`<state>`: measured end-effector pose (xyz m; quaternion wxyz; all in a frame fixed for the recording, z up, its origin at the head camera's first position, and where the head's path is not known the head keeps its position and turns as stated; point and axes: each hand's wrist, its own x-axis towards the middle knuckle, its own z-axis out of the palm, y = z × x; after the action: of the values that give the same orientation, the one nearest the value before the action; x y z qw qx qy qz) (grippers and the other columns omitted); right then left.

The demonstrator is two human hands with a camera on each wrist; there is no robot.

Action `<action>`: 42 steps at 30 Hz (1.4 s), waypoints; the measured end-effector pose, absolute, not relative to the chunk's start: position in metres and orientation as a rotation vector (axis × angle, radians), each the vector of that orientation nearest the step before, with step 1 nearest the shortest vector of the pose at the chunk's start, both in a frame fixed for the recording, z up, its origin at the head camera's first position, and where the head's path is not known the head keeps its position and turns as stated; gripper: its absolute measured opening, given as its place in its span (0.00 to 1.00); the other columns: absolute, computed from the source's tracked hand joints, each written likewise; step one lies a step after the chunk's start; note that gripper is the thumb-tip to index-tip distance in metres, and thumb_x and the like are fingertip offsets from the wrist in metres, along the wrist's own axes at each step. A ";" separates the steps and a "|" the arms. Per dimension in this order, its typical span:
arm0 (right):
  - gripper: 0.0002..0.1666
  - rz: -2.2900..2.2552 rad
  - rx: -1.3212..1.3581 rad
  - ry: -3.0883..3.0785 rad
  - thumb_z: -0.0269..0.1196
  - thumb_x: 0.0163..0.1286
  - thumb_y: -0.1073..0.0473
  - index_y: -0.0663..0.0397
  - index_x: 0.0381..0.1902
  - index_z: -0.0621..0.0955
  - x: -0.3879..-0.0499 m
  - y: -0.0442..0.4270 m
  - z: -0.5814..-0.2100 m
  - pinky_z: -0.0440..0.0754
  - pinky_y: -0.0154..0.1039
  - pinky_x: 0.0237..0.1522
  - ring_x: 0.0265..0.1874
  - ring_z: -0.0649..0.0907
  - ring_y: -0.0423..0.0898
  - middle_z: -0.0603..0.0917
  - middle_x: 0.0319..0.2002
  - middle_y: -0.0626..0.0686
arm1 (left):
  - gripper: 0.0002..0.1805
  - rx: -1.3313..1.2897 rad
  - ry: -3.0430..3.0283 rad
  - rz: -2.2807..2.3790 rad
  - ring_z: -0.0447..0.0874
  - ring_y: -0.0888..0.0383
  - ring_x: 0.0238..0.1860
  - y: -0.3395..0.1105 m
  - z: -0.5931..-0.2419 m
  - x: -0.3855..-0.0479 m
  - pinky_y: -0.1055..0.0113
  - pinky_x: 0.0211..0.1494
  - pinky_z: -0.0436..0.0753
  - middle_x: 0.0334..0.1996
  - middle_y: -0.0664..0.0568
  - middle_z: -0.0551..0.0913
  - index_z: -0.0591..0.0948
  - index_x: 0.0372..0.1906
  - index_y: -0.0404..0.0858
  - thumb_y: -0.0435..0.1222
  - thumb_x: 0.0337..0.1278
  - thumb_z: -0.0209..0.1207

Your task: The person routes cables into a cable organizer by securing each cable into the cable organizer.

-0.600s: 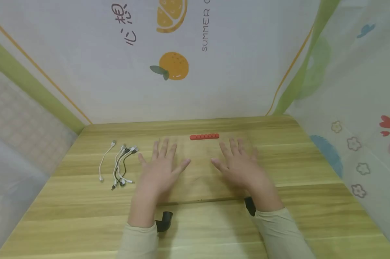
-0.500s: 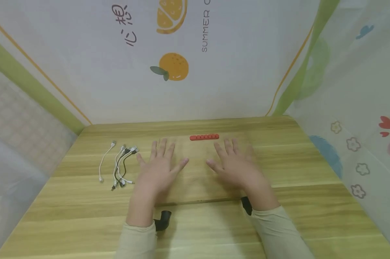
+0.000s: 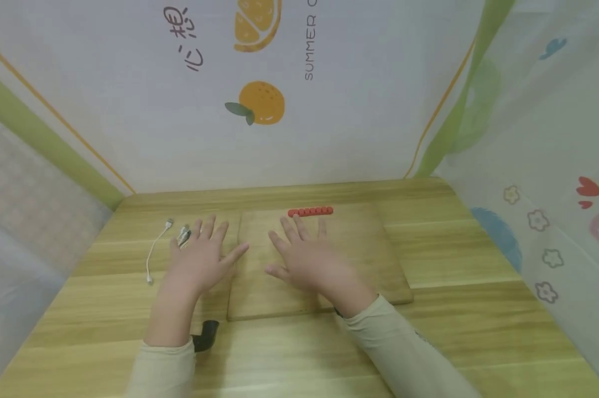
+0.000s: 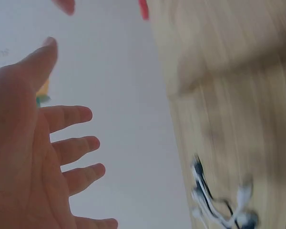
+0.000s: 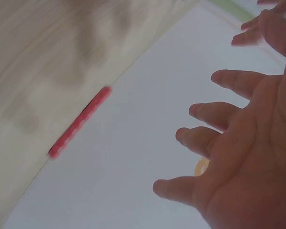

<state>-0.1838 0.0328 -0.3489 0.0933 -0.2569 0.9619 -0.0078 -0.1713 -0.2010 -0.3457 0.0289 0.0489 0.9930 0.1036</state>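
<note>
The left hand [image 3: 198,266], fingers spread, hovers above bunched cables [image 4: 210,204], partly hiding them; the right hand [image 3: 313,262], also spread, is over a wooden board [image 3: 371,260]. A notched red strip [image 3: 319,211] lies at the board's far edge. Farther left, a white cable [image 3: 152,248] lies on the counter [image 3: 458,249].

Head view: from above, forward and down over the tabletop [image 3: 468,320]. Wrist views: nearer, tilted toward the white cloth [image 3: 359,110]; head and right wrist share the red strip [image 3: 315,211].

Beige sleeves [image 3: 404,342], black wrist piece [image 3: 208,335]
</note>
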 end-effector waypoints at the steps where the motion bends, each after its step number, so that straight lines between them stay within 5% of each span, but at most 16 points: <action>1: 0.48 -0.011 -0.787 2.837 0.44 0.80 0.24 0.33 0.88 0.49 -0.184 0.027 -0.348 0.36 0.76 0.82 0.89 0.40 0.56 0.40 0.89 0.52 | 0.51 0.148 3.057 0.312 0.42 0.27 0.85 -0.207 -0.346 -0.172 0.13 0.74 0.44 0.87 0.34 0.46 0.57 0.85 0.38 0.71 0.75 0.41; 11: 0.45 0.036 -1.022 2.710 0.47 0.81 0.26 0.31 0.87 0.54 -0.191 -0.027 -0.346 0.41 0.76 0.83 0.89 0.45 0.54 0.46 0.89 0.49 | 0.34 0.100 2.998 0.189 0.53 0.19 0.79 -0.258 -0.339 -0.192 0.14 0.67 0.62 0.81 0.23 0.53 0.61 0.82 0.31 0.46 0.84 0.46; 17: 0.43 0.155 -1.119 2.709 0.48 0.80 0.26 0.28 0.86 0.56 -0.195 -0.057 -0.348 0.45 0.72 0.84 0.88 0.50 0.51 0.51 0.88 0.46 | 0.35 0.070 2.914 0.153 0.54 0.17 0.77 -0.282 -0.335 -0.209 0.16 0.66 0.66 0.80 0.21 0.52 0.60 0.81 0.28 0.45 0.82 0.49; 24: 0.40 0.239 -1.196 2.688 0.48 0.82 0.28 0.28 0.85 0.59 -0.202 -0.083 -0.350 0.48 0.68 0.85 0.87 0.55 0.48 0.56 0.87 0.43 | 0.31 0.114 2.906 0.121 0.65 0.20 0.73 -0.292 -0.336 -0.235 0.20 0.66 0.71 0.75 0.23 0.65 0.65 0.78 0.28 0.37 0.77 0.50; 28: 0.30 0.304 -1.303 2.672 0.49 0.84 0.33 0.26 0.79 0.68 -0.201 -0.099 -0.358 0.64 0.65 0.81 0.80 0.69 0.46 0.69 0.81 0.40 | 0.31 0.133 2.903 0.110 0.70 0.22 0.71 -0.299 -0.339 -0.247 0.22 0.63 0.75 0.73 0.25 0.71 0.70 0.76 0.30 0.27 0.68 0.47; 32: 0.25 0.439 -1.403 2.677 0.46 0.87 0.40 0.26 0.76 0.72 -0.197 -0.115 -0.368 0.78 0.50 0.65 0.65 0.77 0.39 0.78 0.71 0.36 | 0.29 0.159 2.904 0.086 0.74 0.23 0.69 -0.305 -0.347 -0.256 0.24 0.60 0.78 0.70 0.26 0.75 0.75 0.73 0.32 0.26 0.69 0.46; 35: 0.27 0.496 -1.401 2.680 0.44 0.88 0.43 0.25 0.80 0.68 -0.193 -0.125 -0.372 0.76 0.45 0.60 0.64 0.76 0.38 0.76 0.71 0.35 | 0.27 0.182 2.903 0.071 0.75 0.24 0.68 -0.307 -0.354 -0.261 0.26 0.60 0.79 0.70 0.28 0.77 0.76 0.72 0.33 0.26 0.71 0.45; 42: 0.29 0.522 -1.382 2.666 0.45 0.88 0.43 0.25 0.82 0.65 -0.185 -0.136 -0.377 0.71 0.47 0.65 0.67 0.74 0.38 0.73 0.75 0.35 | 0.26 0.225 2.924 0.039 0.79 0.25 0.65 -0.312 -0.365 -0.266 0.28 0.58 0.82 0.66 0.28 0.80 0.79 0.69 0.32 0.25 0.70 0.46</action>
<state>-0.1850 -0.1359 -0.3767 0.0467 -0.4529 0.8738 0.1710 -0.2656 -0.3120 -0.3651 0.1040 0.0762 0.9916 0.0134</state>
